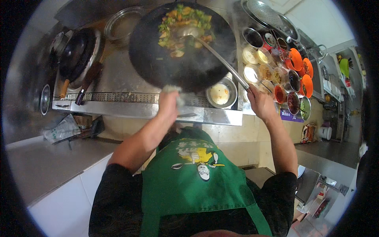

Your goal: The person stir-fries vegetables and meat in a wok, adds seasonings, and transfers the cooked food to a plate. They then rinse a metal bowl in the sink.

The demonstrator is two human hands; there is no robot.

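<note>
A large black wok [165, 71] stands on the steel stove in front of me, with steam over it. Chopped green and orange food [168, 28] lies in its far part. My left hand [168, 102] is closed around a pale cloth [173, 89] at the wok's near rim; the cloth hides what lies under it. My right hand [262, 102] grips the end of a long metal ladle [220, 57], whose bowl rests among the food. Just below the wok's right side sits a metal bowl [234, 96] holding a whitish liquid with orange specks.
Several seasoning containers [266, 71] crowd the right side, beside orange cups [307, 86]. A perforated metal strainer [263, 11] lies behind them. Left on the stove are a second black wok [77, 56] with a wooden handle and a round metal pan [124, 22]. A steel ledge [220, 116] borders the stove's front.
</note>
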